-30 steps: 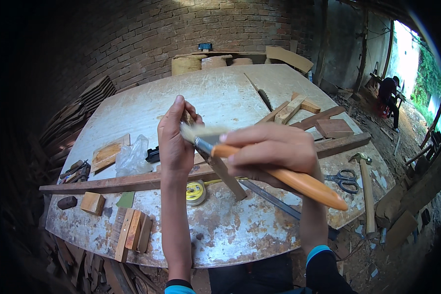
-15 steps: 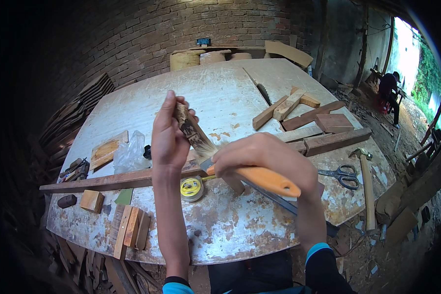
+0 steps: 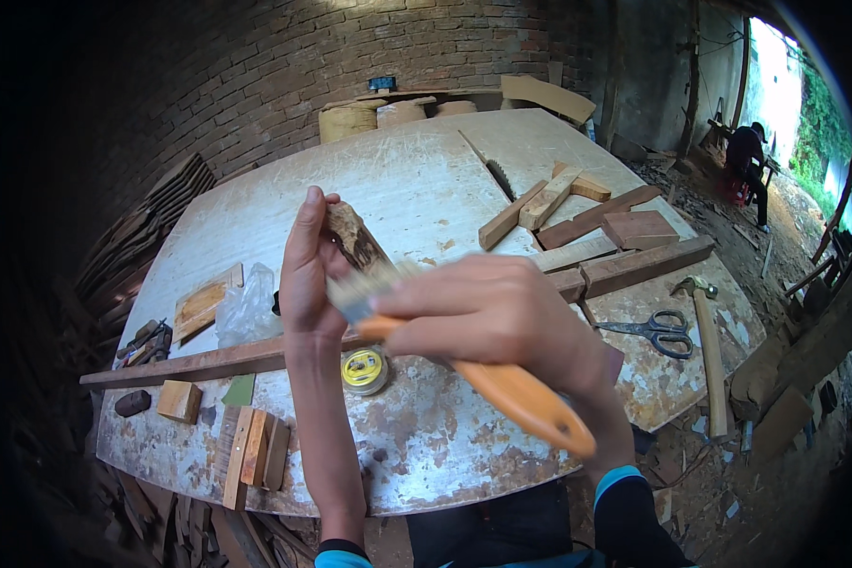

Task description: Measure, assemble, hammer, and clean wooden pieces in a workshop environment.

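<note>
My left hand (image 3: 310, 260) is closed around a short piece of wood (image 3: 355, 237) with a dark, rough face, held up and tilted above the table. In my right hand (image 3: 502, 308) is a paintbrush with an orange handle (image 3: 521, 398). Its pale bristles (image 3: 364, 286), smeared by motion, lie over the lower part of the wood piece; whether they touch it I cannot tell. Beneath my hands, a yellow tape measure (image 3: 364, 370) rests on the worn table (image 3: 426, 445), beside a long brown wooden bar (image 3: 199, 362).
Scissors (image 3: 658, 331) and a hammer (image 3: 709, 360) lie at the right. Several wood pieces (image 3: 592, 222) and a saw blade (image 3: 498, 177) are behind them. At the left are a plastic bag (image 3: 246, 308) and small blocks (image 3: 254, 450). A person (image 3: 748, 170) sits far right.
My right hand has brought the brush left and up along the wood piece, its handle now tipped more steeply. My left hand has shifted slightly left, still holding the wood. The view has moved a little.
</note>
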The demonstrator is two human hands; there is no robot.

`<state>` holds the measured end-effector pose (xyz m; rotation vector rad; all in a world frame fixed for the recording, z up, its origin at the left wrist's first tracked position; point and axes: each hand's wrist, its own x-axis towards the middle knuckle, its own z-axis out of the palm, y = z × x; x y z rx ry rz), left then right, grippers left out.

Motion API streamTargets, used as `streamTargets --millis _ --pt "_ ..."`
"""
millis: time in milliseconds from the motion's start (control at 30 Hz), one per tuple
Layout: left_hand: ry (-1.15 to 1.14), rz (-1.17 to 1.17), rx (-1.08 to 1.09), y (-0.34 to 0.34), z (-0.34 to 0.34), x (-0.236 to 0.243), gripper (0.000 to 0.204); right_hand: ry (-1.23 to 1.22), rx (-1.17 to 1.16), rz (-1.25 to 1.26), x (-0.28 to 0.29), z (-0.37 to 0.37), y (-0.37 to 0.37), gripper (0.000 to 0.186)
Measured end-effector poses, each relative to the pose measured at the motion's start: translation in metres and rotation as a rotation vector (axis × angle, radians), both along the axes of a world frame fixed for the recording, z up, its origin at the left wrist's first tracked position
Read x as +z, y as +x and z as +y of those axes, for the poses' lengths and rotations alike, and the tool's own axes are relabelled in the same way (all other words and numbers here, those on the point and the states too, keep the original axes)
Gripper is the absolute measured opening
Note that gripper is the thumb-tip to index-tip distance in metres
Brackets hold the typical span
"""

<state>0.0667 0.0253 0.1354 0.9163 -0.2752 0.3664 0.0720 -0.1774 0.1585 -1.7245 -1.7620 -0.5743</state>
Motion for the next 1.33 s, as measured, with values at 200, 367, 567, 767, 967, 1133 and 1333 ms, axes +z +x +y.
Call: streamTargets --millis 200,367,567,767,967,1133,1333 --pt "0.093 0.004 0.239 0.002 -0.014 0.002 0.031 0.180 -0.022 0.200 0.001 -0.005 -0.001 0.008" --pt "0.024 -0.033 0.157 0.006 -0.016 0.000 0.027 -0.386 -0.135 0.165 0.005 -0.019 0.009 0.013" --pt "-0.051 -0.079 0.078 0.001 -0.025 -0.001 0.022 0.435 0.008 0.069 0.005 -0.001 -0.009 0.012" --pt "-0.109 -0.035 0.112 0.008 -0.007 -0.003 0.026 -0.044 -0.077 0.228 0.005 -0.018 0.009 0.014" --pt "-0.077 -0.014 0.169 0.003 -0.035 0.004 0.032 0.327 0.017 0.277 0.005 -0.007 0.003 0.010" --pt "-0.058 -0.005 0.180 0.012 -0.026 -0.003 0.035 0.059 -0.060 0.528 0.008 -0.012 0.007 0.012" --pt "0.068 -0.006 -0.132 0.013 -0.026 -0.011 0.044 0.160 0.161 0.543 0.008 -0.008 0.000 0.012"
